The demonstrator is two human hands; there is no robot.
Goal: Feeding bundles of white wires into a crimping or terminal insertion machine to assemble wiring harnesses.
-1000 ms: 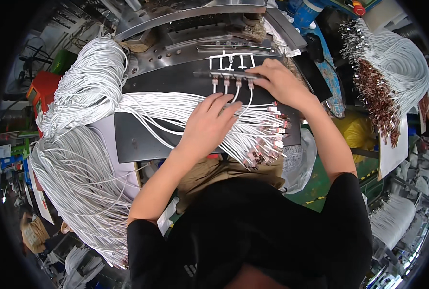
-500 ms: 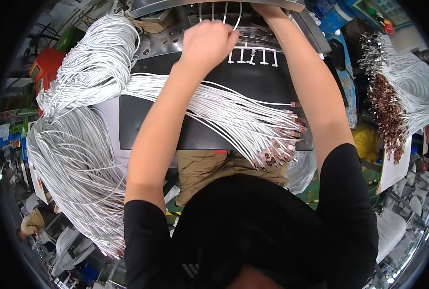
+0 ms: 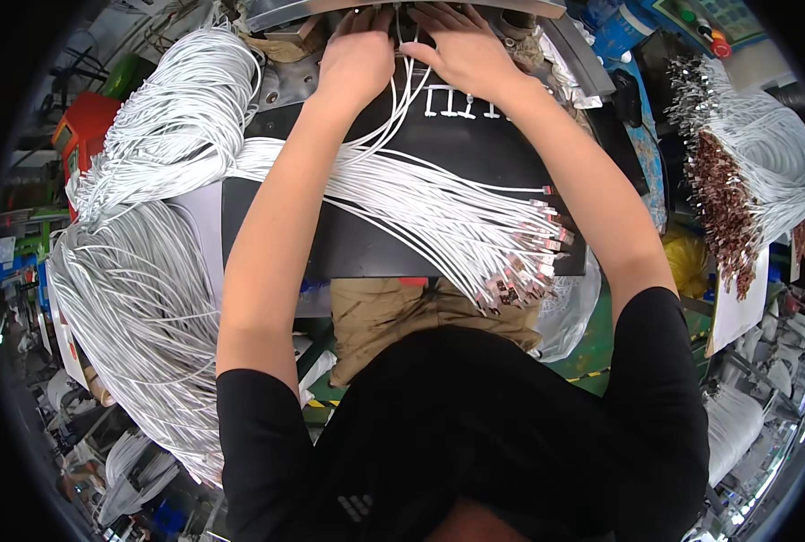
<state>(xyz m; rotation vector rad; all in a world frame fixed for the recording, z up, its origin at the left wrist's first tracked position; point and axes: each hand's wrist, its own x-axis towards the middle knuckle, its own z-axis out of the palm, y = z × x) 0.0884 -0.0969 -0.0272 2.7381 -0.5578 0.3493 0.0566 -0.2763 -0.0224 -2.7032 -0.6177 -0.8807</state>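
Observation:
Both my hands reach forward under the metal edge of a machine (image 3: 402, 11). My left hand (image 3: 359, 61) has its fingers stretched forward, their tips partly hidden there. Beside it on the right, my right hand (image 3: 464, 52) has its fingers spread and its thumb out towards several white cables (image 3: 409, 86). Those cables run up between the hands into the machine; whether either hand presses on them I cannot tell. Below lies a bundle of white cables (image 3: 420, 203) with metal plug ends (image 3: 524, 271). A white plastic strip with T-shaped branches (image 3: 461, 101) lies near my right wrist.
The bundle rests on a black board (image 3: 267, 239). Thick coils of white cable (image 3: 186, 108) and a hanging cable bunch (image 3: 140, 316) stand at the left. More cables with brown-ended plugs (image 3: 725, 212) hang at the right, near a red push-button (image 3: 720, 45).
My right hand has drawn back from deep under the machine and moved left. My left hand has gone forward and its fingers have stretched out. The cables now slope down from the machine to the bundle.

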